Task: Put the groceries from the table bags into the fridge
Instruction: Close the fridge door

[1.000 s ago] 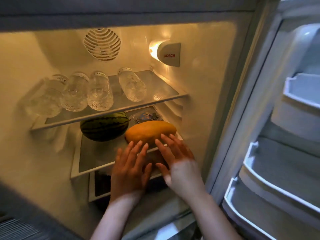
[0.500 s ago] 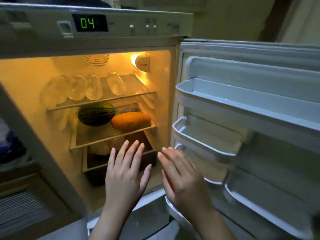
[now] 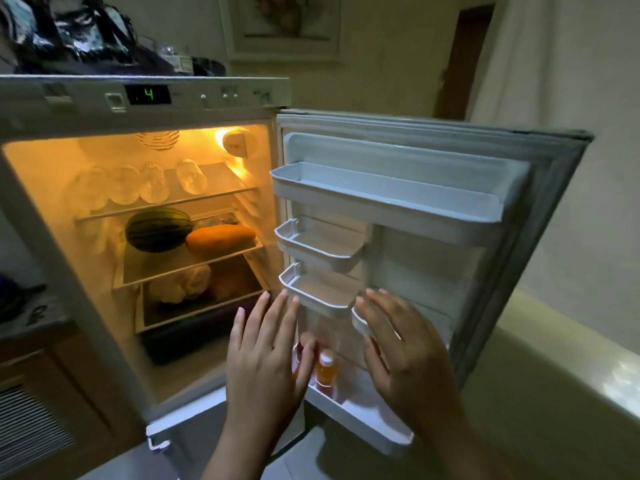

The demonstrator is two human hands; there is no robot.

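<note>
The fridge (image 3: 145, 112) stands open and lit inside. On its middle shelf lie a striped watermelon (image 3: 157, 229) and, to its right, an orange melon (image 3: 220, 237). Several clear water bottles (image 3: 152, 183) lie on the top shelf. A pale cauliflower-like bundle (image 3: 181, 284) rests on the lowest shelf. My left hand (image 3: 265, 355) and my right hand (image 3: 405, 348) hover in front of the fridge with fingers straight and spread, holding nothing. Both are well clear of the shelves, near the door's lower racks.
The door (image 3: 433, 216) swings open to the right with several white racks (image 3: 384, 192). A small orange bottle (image 3: 325, 370) stands in the bottom rack between my hands. Dark bags (image 3: 69, 32) sit on top of the fridge. A pale counter (image 3: 568, 358) runs along the right.
Both hands have let go of the orange melon on the middle shelf and drawn back out of the fridge. My view has pulled back and up, showing the whole door.
</note>
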